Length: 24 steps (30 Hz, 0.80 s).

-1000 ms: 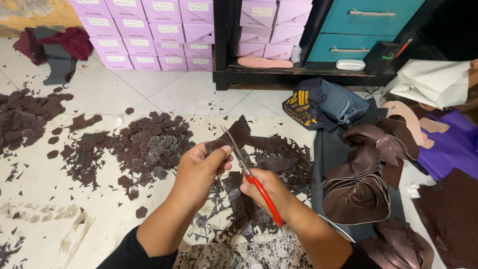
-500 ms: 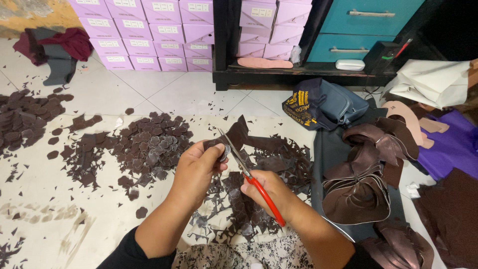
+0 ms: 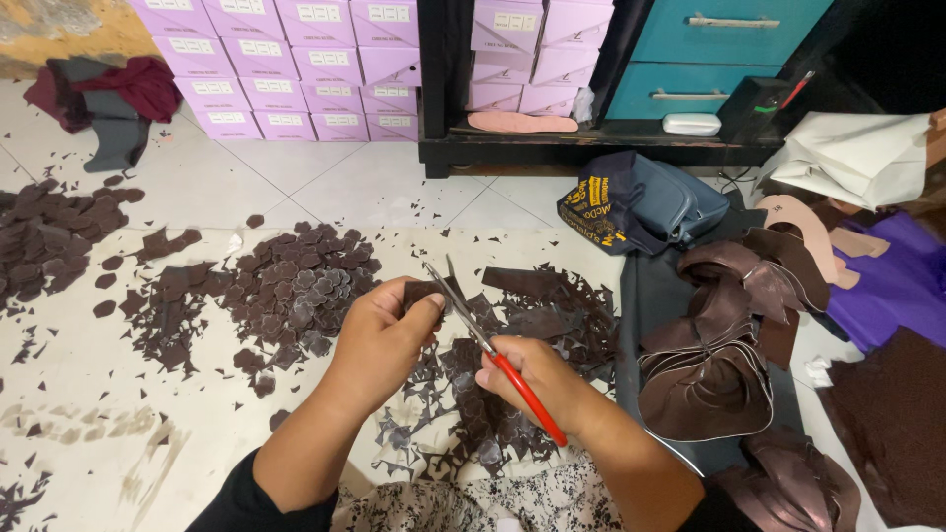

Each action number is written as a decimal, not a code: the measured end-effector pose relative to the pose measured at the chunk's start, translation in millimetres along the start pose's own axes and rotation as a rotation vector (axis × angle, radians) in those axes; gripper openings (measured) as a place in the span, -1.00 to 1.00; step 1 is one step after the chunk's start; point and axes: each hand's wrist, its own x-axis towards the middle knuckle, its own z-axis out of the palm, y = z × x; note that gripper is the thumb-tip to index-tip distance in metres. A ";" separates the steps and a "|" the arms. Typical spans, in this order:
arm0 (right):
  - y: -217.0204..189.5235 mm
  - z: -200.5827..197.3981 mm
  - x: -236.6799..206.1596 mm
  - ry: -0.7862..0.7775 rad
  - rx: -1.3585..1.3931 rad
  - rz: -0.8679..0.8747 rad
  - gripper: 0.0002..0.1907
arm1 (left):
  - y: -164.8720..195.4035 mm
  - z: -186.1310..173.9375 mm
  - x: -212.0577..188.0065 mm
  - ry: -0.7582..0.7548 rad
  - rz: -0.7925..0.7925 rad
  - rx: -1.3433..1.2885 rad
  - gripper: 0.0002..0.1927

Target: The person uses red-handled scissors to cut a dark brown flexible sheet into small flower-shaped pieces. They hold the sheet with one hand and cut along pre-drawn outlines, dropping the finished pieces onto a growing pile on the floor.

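Observation:
My left hand (image 3: 382, 340) pinches a small dark brown leather piece (image 3: 422, 292) over the floor. My right hand (image 3: 537, 382) grips red-handled scissors (image 3: 493, 355), whose metal blades stand open around the piece's right edge. Below both hands lies a scatter of dark brown offcuts (image 3: 473, 414). A heap of cut brown leather pieces (image 3: 286, 291) lies just left of my left hand.
Rolled brown leather strips (image 3: 719, 355) lie on a dark sheet to the right, beside a navy bag (image 3: 641, 207). Another brown pile (image 3: 49, 232) lies far left. Stacked lilac boxes (image 3: 296, 59), a black shelf and a teal drawer unit (image 3: 709, 49) stand at the back.
The larger leather scrap that stuck up above my left hand is gone; only a small piece stays in my fingers. The scissors have shifted slightly and their blades are open.

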 end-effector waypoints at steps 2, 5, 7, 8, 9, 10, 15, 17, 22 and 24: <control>-0.4 0.5 0.2 0.000 0.027 0.012 -0.78 | -2.7 -0.4 2.0 -0.008 0.027 -0.033 -0.81; 0.1 -0.5 0.2 -0.006 0.013 0.031 -0.77 | -7.2 -1.4 4.9 0.009 -0.007 -0.046 -0.84; 0.4 -1.8 -0.1 -0.012 0.003 0.052 -0.77 | -9.8 -0.8 6.4 0.017 0.007 -0.096 -0.85; 0.7 -1.9 0.0 -0.009 0.009 0.025 -0.77 | -11.0 -0.5 6.9 0.022 0.013 -0.120 -0.85; 0.6 -1.6 1.0 -0.007 0.016 -0.004 -0.78 | -11.7 -0.4 7.7 0.022 0.003 -0.144 -0.85; 0.5 -1.2 1.8 -0.005 0.022 -0.032 -0.78 | -12.4 0.5 8.5 0.021 -0.007 -0.167 -0.84; 0.1 9.2 0.8 0.018 0.178 0.075 -0.80 | -16.2 9.9 8.7 0.039 -0.069 -0.309 -0.78; -0.8 10.3 -0.8 0.009 0.204 0.069 -0.79 | -16.9 12.8 9.0 0.059 -0.035 -0.330 -0.79; -6.1 6.5 -2.0 0.001 0.044 0.021 -0.76 | -16.2 11.1 5.0 0.033 0.162 -0.135 -0.78; -8.0 6.0 -3.2 -0.011 0.062 0.013 -0.75 | -16.0 11.5 2.4 0.037 0.205 -0.030 -0.77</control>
